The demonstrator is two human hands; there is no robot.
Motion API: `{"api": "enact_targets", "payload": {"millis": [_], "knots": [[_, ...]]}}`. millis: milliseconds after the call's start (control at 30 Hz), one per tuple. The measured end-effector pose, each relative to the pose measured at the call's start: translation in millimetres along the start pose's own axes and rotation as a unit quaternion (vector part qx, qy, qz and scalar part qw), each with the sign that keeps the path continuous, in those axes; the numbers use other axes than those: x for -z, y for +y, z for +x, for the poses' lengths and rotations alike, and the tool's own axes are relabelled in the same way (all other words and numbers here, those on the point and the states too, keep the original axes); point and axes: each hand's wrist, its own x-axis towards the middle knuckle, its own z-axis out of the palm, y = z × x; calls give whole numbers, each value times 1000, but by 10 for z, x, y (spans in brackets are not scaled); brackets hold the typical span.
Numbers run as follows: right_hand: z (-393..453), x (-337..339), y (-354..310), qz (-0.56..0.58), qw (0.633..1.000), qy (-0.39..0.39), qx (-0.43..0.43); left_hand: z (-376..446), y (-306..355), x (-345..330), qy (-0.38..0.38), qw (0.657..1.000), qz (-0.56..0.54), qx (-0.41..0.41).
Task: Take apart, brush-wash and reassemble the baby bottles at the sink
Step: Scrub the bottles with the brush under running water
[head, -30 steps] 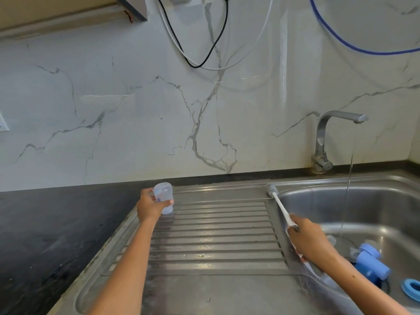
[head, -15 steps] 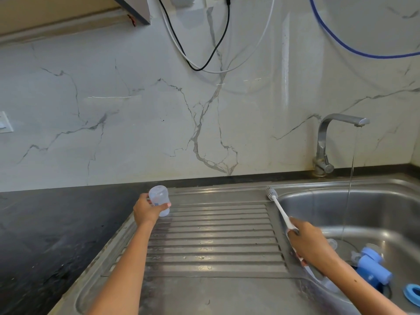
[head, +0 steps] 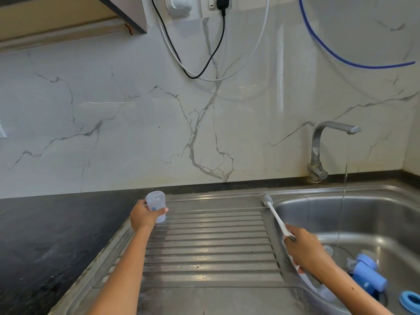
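Observation:
My left hand (head: 142,216) grips a clear baby bottle body (head: 156,206), held bottom-up at the back left corner of the ribbed drainboard (head: 209,246). My right hand (head: 303,248) holds the white handle of a bottle brush (head: 271,208); its grey bristle head points up and away over the rim between drainboard and basin. In the sink basin (head: 375,214) lie a blue bottle (head: 369,275), a blue screw ring (head: 410,300) and a clear teat (head: 328,250) near the drain.
The tap (head: 322,144) at the back runs a thin stream of water into the basin. A black countertop (head: 45,235) lies left of the drainboard. Black, white and blue cables (head: 213,53) hang on the marble wall.
My left hand has lowered the clear bottle a little toward the drainboard's back left corner. The right hand and brush have barely moved.

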Motion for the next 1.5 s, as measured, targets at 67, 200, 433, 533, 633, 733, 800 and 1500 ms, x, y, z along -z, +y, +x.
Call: {"api": "enact_targets", "payload": {"millis": [67,200,433,533,633,733,800,1500], "knots": [[-7,5,-5,3,1000,0,0,-2,0,2,0,1000,-5,2],[-10,9,0,-9,1000,2,5,-42,-1,-1,0,1000,-14,-1],[2,4,19,-9,1000,4,6,-115,52,54,41,999,-32,-14],[0,2,25,-5,1000,1,5,-190,81,129,79,996,-38,-28],[-2,5,43,0,1000,4,2,-296,135,178,122,990,-30,-65],[-8,25,40,19,1000,9,1,-489,273,160,134,984,-15,-120],[-20,56,33,38,999,16,-3,-643,397,95,126,981,-18,-145],[-71,1881,1720,102,973,142,-147,-2570,1620,-2525,-363,902,54,-229]]}}
